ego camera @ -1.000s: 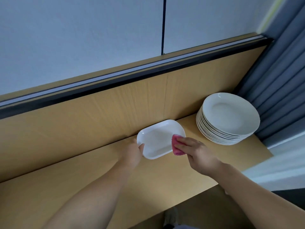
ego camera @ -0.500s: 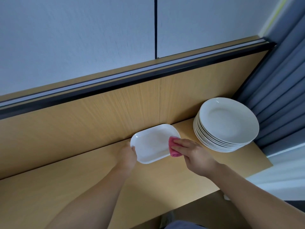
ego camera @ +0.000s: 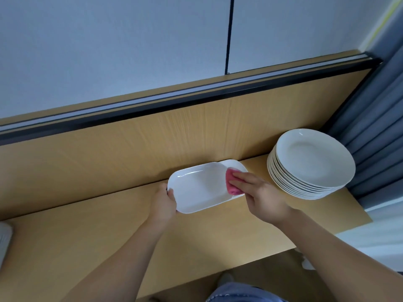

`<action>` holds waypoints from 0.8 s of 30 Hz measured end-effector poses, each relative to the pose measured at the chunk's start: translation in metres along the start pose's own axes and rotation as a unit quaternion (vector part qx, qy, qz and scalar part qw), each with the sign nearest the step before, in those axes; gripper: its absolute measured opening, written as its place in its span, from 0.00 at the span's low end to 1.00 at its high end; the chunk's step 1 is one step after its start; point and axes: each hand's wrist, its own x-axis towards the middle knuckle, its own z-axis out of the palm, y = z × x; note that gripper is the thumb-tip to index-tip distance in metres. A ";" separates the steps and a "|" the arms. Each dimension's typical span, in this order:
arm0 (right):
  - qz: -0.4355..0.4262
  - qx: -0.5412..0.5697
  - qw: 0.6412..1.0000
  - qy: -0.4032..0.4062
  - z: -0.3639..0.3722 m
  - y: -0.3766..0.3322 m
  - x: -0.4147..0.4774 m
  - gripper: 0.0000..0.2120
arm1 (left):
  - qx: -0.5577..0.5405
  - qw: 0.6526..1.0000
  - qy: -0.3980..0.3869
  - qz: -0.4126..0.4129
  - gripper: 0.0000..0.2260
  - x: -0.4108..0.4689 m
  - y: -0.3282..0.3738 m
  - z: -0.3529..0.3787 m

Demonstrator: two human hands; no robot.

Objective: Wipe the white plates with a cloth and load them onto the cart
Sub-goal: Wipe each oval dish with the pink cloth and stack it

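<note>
Bottom edge: blue denim, the person's own, below the counter's front lip.

Wooden counter – both forearms reach over it. A white object now shows at the far left edge; it was out of frame half a second ago.

Left hand grips the left end of the rectangular white plate, thumb over the rim, fingers curled beneath. Same hold as before.

Right hand: fingers nearly straight, laid flat on the pink cloth, pressing it onto the plate's right end. The cloth sits at that right end, as it did half a second ago.

The plate is just in front of the wooden back panel; whether it touches the counter cannot be told. New since the earlier frames – a second white rim pokes out behind the cloth, under the held plate and offset to the right. Only one outline showed before.

Stack of round white plates near the right hand, apart from it, at the counter's right end.

Beyond: black rail along the panel's top, white wall, grey curtain at right.
</note>
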 end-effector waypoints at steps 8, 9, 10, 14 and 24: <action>-0.036 0.048 0.998 -0.002 0.051 -0.063 0.017 0.26 | -0.005 0.997 0.038 -0.070 0.08 -0.031 -0.088 -0.070; -0.039 0.051 0.998 -0.007 0.059 -0.073 0.019 0.25 | -0.002 0.997 0.038 -0.071 0.08 -0.033 -0.097 -0.078; -0.042 0.054 0.998 -0.011 0.068 -0.084 0.020 0.24 | 0.001 0.997 0.037 -0.071 0.07 -0.034 -0.105 -0.086; -0.048 0.054 0.997 -0.026 0.096 -0.124 0.024 0.22 | 0.022 0.996 0.029 -0.085 0.10 -0.035 -0.135 -0.114; -0.030 -0.003 0.993 -0.115 0.168 -0.170 0.050 0.25 | 0.121 0.992 -0.026 -0.034 0.08 -0.021 -0.170 -0.147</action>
